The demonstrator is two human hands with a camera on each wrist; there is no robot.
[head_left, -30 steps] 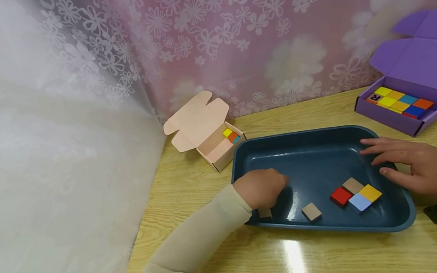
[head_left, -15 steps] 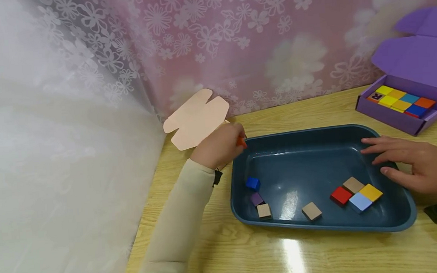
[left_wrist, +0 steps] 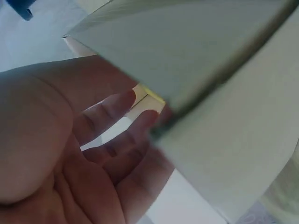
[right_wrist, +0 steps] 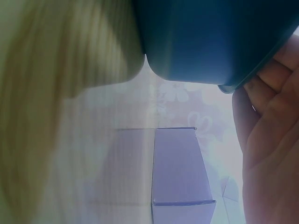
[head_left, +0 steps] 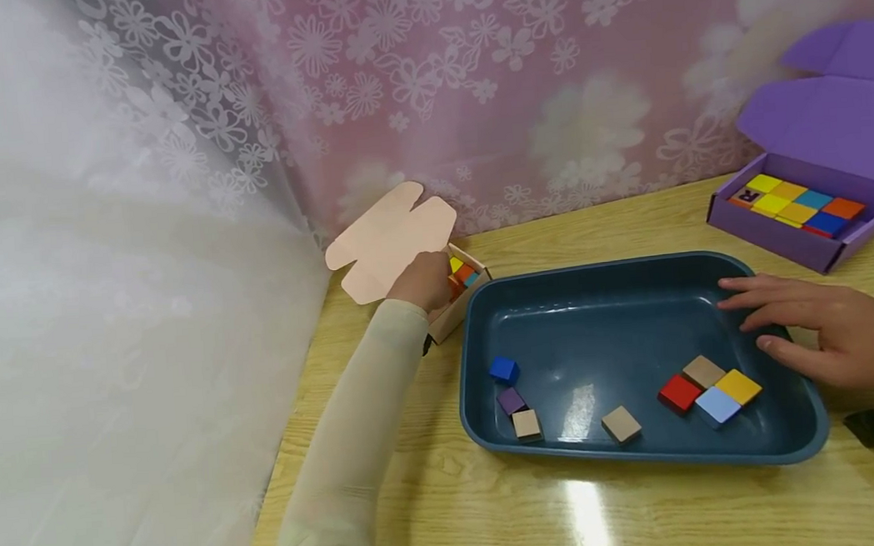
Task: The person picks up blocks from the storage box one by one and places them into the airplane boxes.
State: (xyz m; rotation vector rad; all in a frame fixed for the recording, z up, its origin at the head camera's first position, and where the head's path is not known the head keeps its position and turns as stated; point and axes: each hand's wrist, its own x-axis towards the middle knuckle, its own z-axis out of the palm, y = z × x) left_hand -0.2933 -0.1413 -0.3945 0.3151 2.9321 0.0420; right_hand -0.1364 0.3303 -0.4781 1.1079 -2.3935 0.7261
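My left hand (head_left: 424, 280) reaches down into the small pale pink cardboard box (head_left: 450, 315), pinching an orange block (head_left: 455, 288) beside the blocks in the box's corner. In the left wrist view, the box wall (left_wrist: 187, 56) hides the tips of the left hand's fingers (left_wrist: 135, 126). My right hand (head_left: 835, 332) rests on the right rim of the dark blue tray (head_left: 609, 269), fingers extended over the edge. In the tray, a blue cube (head_left: 504, 370), a purple block (head_left: 512, 400) and a plain wooden block (head_left: 526, 424) lie at the left.
At the tray's right, red (head_left: 680, 393), light blue (head_left: 718, 406), yellow (head_left: 739, 386) and wooden blocks (head_left: 703, 371) lie together. Another wooden block (head_left: 622, 424) sits alone near the front wall. An open purple box (head_left: 773, 240) full of coloured blocks stands at the back right.
My left hand has left the tray's left end, carried the orange block up over the pink box and lowered into it. The right hand has stayed on the rim.
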